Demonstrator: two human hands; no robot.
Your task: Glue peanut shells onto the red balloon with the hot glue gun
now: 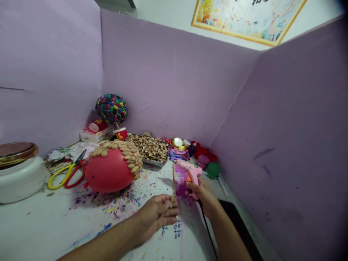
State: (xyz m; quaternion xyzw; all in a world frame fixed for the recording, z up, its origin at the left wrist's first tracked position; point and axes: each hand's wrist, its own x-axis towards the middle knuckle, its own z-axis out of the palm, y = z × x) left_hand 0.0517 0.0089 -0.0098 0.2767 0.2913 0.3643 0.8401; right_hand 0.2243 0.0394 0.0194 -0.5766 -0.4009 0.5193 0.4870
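Nearest, the left hand (160, 214) has a narrow grip, thumb and fingertips pinching the lower end of a thin stick (174, 177) above the worktop (40, 228); its other fingers spread loosely. Just beside it, the right hand (204, 197) wraps its grip round the handle of a pink glue gun (193, 172). The gun's tip points at the stick's far end; whether they touch, I cannot tell. Farther off sits a red balloon (108, 172), partly covered in shells (133, 157), then a metal tray (153, 162) of broken pieces (152, 148).

Craft workspace, indoor: paint-stained bench (35, 228), purple partitions (168, 79), pink glue gun (192, 171), yellow-and-red scissors (76, 164), metal tray (156, 164) of shells (152, 148), red balloon (108, 172) part-covered in shells.
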